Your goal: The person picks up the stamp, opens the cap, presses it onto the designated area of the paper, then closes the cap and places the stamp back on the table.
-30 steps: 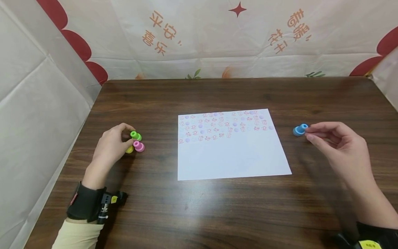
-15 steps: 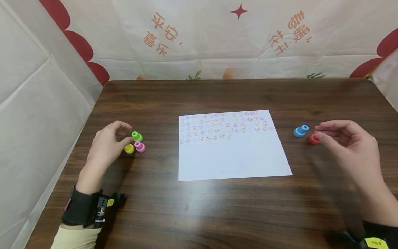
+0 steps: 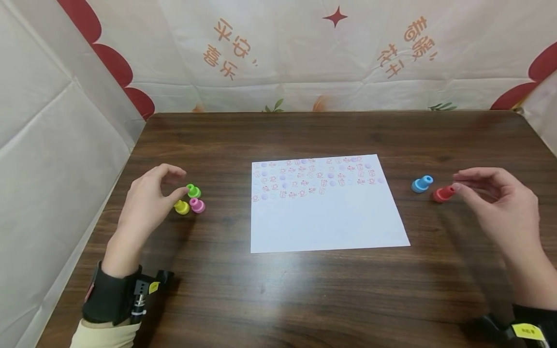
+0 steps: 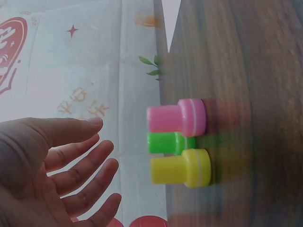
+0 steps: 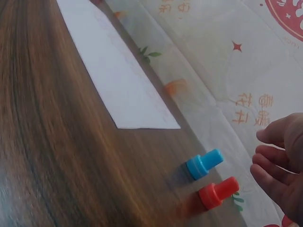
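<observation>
Three small stamps stand upright and close together on the left of the table: a green stamp (image 3: 194, 191), a pink stamp (image 3: 197, 206) and a yellow stamp (image 3: 182, 207). Beside them my left hand (image 3: 148, 203) hovers with relaxed fingers; the left wrist view shows a gap between its fingertips and the stamps. On the right, a blue stamp (image 3: 422, 184) and a red stamp (image 5: 218, 193) stand side by side. My right hand (image 3: 502, 205) is just right of the red stamp, fingers loosely bent and holding nothing. The right wrist view shows it apart from both stamps.
A white sheet of paper (image 3: 328, 222) lies mid-table between the hands, with rows of small red and purple prints across its upper part. The brown wooden table (image 3: 270, 299) ends at a white printed cloth (image 3: 296, 48) behind and at the left.
My right hand has left the blue stamp, and the red stamp now stands beside it with the hand drawn off rightward. The left hand has pulled slightly away from its stamps.
</observation>
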### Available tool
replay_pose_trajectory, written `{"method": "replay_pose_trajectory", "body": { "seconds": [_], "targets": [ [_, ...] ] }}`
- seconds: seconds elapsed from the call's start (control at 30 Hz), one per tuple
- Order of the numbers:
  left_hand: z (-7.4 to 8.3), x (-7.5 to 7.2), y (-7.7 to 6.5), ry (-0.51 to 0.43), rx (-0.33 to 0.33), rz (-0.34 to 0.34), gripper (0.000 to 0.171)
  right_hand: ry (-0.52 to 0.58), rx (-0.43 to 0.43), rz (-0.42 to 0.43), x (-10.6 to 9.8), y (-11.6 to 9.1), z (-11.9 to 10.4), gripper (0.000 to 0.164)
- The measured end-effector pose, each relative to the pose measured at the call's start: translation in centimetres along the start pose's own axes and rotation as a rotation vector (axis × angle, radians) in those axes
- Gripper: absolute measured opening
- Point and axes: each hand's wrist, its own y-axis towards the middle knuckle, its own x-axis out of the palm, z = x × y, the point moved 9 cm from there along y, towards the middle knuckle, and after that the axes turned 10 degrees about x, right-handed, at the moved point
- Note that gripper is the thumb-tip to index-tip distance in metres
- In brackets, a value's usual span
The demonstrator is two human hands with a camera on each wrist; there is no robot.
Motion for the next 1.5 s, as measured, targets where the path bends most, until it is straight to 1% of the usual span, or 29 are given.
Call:
{"method": "replay_pose_trajectory", "body": {
  "seconds": [0.1, 0.23, 0.3, 0.4, 0.6, 0.73, 0.97, 1.27, 1.5],
  "targets": [
    [0.5, -0.2, 0.0, -0.007, 0.016, 0.008, 0.032, -0.101, 0.0, 0.001, 0.2, 0.2, 0.4, 0.038],
    [1.2, -0.3, 0.0, -0.017, 0.032, 0.016, 0.031, -0.25, -0.042, -0.07, 1.3, 0.3, 0.6, 0.041],
    [1.4, -0.3, 0.0, -0.021, 0.033, 0.017, 0.031, -0.297, -0.07, -0.111, 2.0, 0.3, 0.7, 0.04],
    [1.7, -0.3, 0.0, -0.026, 0.033, 0.016, 0.03, -0.336, -0.085, -0.139, 2.6, 0.2, 0.9, 0.037],
    [2.1, -0.2, -0.1, -0.034, 0.03, 0.01, 0.03, -0.361, -0.061, -0.158, 2.9, 0.0, 1.4, 0.035],
    [2.4, -0.2, -0.1, -0.039, 0.04, 0.01, 0.03, -0.38, -0.053, -0.167, 3.0, 0.0, 1.5, 0.035],
    [3.0, -0.2, -0.1, -0.055, 0.06, 0.011, 0.029, -0.397, -0.065, -0.167, 2.9, -0.2, 1.3, 0.032],
    [4.0, 0.2, 0.2, -0.082, 0.079, 0.007, 0.029, -0.384, -0.072, -0.159, 2.8, -0.7, 0.4, 0.034],
    [4.9, 0.5, 0.4, -0.09, 0.075, -0.005, 0.029, -0.341, -0.111, -0.14, 2.6, -1.4, -1.4, 0.036]
  ]
}}
